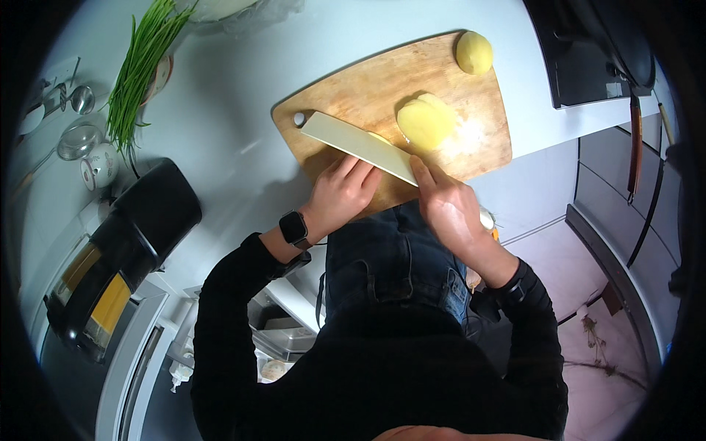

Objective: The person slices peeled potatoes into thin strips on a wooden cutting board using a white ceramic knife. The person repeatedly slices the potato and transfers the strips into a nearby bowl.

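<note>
My right hand (pixel 449 212) is closed around the handle of a broad, pale-bladed kitchen knife (pixel 356 146), its forefinger lying along the blade. The blade slants across a wooden cutting board (pixel 353 82). My left hand (pixel 345 187), with a watch on its wrist, has its fingers bent against the near side of the blade; what lies under them is hidden. A sliver of yellow potato (pixel 380 138) shows just past the blade's far edge. Overlapping peeled potato slices (pixel 427 121) lie flat beyond it. One whole peeled potato (pixel 474 53) sits at the board's far right corner.
Green chives or similar stalks (pixel 143 77) lie at the far left, over a bowl (pixel 159 80). Below them are a strainer (pixel 80 141), a patterned cup (pixel 100 165) and a black appliance (pixel 157 212). At right a pan handle (pixel 635 149) juts past a black cooktop (pixel 573 82).
</note>
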The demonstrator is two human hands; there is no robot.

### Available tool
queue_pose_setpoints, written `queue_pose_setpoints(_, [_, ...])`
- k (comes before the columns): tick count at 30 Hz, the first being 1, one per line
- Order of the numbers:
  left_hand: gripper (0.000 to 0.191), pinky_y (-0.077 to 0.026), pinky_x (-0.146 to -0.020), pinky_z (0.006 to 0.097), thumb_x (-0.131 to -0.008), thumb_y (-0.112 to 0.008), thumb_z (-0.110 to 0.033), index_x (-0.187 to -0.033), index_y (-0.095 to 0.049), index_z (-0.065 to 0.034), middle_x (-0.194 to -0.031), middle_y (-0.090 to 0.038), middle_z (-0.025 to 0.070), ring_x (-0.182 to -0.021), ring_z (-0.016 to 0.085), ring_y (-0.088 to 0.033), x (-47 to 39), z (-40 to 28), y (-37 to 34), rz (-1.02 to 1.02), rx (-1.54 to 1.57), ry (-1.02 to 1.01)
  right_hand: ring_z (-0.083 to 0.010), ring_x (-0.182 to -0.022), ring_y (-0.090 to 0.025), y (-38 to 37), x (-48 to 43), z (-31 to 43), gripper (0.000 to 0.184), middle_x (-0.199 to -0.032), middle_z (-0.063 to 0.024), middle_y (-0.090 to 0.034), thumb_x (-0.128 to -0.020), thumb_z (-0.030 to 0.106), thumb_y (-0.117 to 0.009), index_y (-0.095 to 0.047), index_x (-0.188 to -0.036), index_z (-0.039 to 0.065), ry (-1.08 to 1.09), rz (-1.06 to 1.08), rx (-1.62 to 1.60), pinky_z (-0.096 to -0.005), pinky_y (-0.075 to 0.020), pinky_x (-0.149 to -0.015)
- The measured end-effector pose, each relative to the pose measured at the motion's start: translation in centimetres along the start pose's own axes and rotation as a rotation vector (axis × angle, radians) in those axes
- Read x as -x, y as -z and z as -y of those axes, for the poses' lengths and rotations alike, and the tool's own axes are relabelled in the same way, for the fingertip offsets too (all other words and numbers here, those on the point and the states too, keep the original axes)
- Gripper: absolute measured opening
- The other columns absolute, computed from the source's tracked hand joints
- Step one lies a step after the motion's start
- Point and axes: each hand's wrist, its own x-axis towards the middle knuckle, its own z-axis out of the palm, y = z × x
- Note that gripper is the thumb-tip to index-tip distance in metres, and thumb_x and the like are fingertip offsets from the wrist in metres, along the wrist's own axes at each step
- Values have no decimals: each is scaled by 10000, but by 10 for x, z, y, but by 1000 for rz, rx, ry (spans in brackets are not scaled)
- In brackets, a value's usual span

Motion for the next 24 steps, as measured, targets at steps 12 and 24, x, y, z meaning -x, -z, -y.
queue_pose_setpoints(12, [187,-592,-853,296,-796,-684,-68,-975,-710,-23,-1081,-641,61,-1080,218,-633,-5,3,3,-45,-12,-24,-396,-721,-705,-6,-20,4,510,-974,-203,-705,-794,-46,-653,-633,-1302,-7,-11,-38,-40,-445,-583,-641])
queue_pose_setpoints(24, [183,-591,-859,311,-781,-693,-63,-960,-714,-33,-1085,-643,53,-1091,222,-635,1,3,-1,-20,60,14,-406,-737,-706,-10,-19,5,478,-989,-216,-704,-815,-27,-662,-636,-1292,-4,-15,16,-2,-450,-588,-653])
